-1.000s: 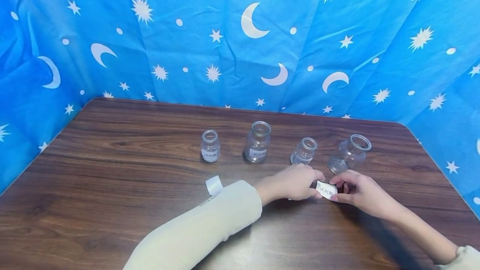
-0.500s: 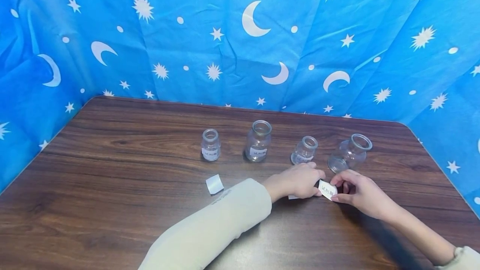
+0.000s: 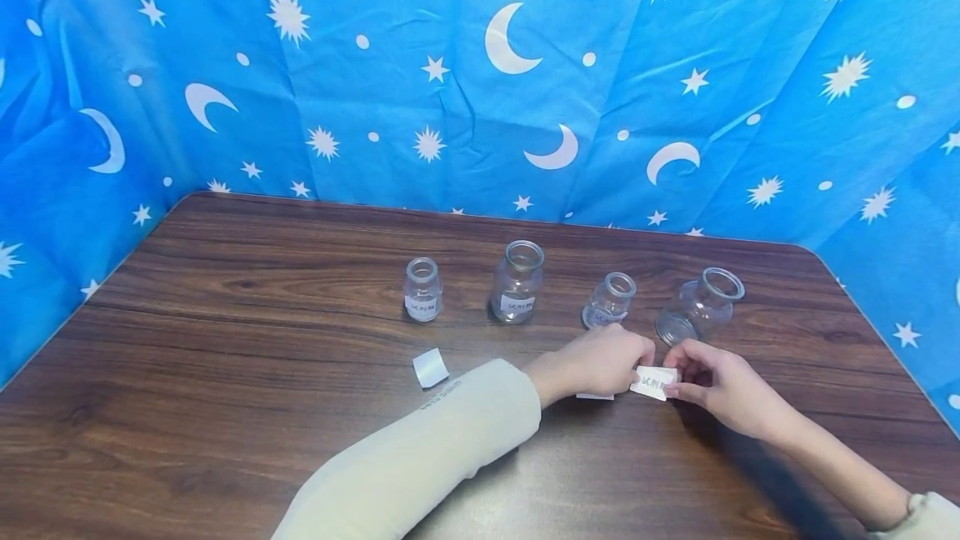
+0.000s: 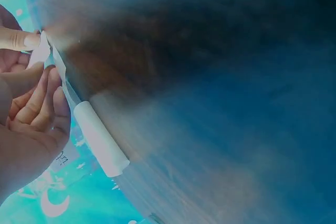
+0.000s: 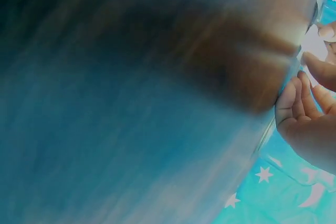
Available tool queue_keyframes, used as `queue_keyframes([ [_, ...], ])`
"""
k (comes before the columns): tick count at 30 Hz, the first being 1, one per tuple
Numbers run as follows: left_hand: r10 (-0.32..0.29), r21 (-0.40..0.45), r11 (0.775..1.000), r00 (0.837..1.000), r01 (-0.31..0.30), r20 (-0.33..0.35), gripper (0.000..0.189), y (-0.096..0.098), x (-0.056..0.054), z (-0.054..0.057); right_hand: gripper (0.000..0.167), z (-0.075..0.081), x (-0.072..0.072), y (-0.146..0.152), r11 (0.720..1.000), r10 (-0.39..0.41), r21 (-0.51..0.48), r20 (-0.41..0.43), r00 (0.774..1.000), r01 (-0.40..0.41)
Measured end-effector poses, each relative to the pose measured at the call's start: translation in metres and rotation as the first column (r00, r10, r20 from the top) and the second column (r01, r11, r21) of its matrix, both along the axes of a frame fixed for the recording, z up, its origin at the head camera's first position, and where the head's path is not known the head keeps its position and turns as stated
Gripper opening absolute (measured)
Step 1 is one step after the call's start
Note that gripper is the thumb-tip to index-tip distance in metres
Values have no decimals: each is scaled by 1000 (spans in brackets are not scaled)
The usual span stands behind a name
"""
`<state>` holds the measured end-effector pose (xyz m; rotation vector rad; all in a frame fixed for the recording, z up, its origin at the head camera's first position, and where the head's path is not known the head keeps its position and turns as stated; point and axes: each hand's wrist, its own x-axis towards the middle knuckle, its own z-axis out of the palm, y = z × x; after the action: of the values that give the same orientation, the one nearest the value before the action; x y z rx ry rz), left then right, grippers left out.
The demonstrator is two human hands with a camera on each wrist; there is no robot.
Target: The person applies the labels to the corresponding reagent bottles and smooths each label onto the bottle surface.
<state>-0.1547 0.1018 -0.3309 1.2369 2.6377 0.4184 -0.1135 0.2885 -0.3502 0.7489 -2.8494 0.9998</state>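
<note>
A white paper label (image 3: 651, 382) with printed black characters is stretched between my two hands, low over the table. My left hand (image 3: 600, 361) pinches its left edge; my right hand (image 3: 720, 377) pinches its right edge between thumb and fingers. In the left wrist view, a thin white strip (image 4: 60, 67) shows beside the label at the fingertips. Right behind my hands stands a wide-mouthed glass jar (image 3: 693, 311) on which no label shows. A small labelled glass jar (image 3: 609, 302) is just behind my left hand, which covers its base. The right wrist view shows the label (image 5: 313, 45) partly, behind fingers.
Further left stand a larger labelled jar (image 3: 517, 286) and a small labelled jar (image 3: 423, 290). A curled blank white paper piece (image 3: 430, 367) lies left of my sleeve. Another white paper (image 3: 595, 396) sticks out under my left hand. Blue curtain (image 3: 450, 90) borders the wooden table (image 3: 225, 357).
The label between my hands has turned from slanting to nearly level. My left fingers have curled in more at its edge, while my right hand has barely moved. The jars stand as before.
</note>
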Motion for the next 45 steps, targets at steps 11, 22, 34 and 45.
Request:
queue_keyframes([
  [11,14,216,975,986,-50,163,7,-15,-8,3,14,16,3,4,971,160,-199,154,975,-128],
  [22,174,468,832,941,-298,289,7,-25,1,14,3,22,3,7,973,10,-225,259,966,50],
  [34,126,351,912,960,-211,249,15,-17,15,11,6,25,2,2,946,122,-324,272,955,-28],
  [45,116,388,897,960,-212,256,7,-14,15,12,11,26,2,-2,905,241,-406,256,936,-122],
])
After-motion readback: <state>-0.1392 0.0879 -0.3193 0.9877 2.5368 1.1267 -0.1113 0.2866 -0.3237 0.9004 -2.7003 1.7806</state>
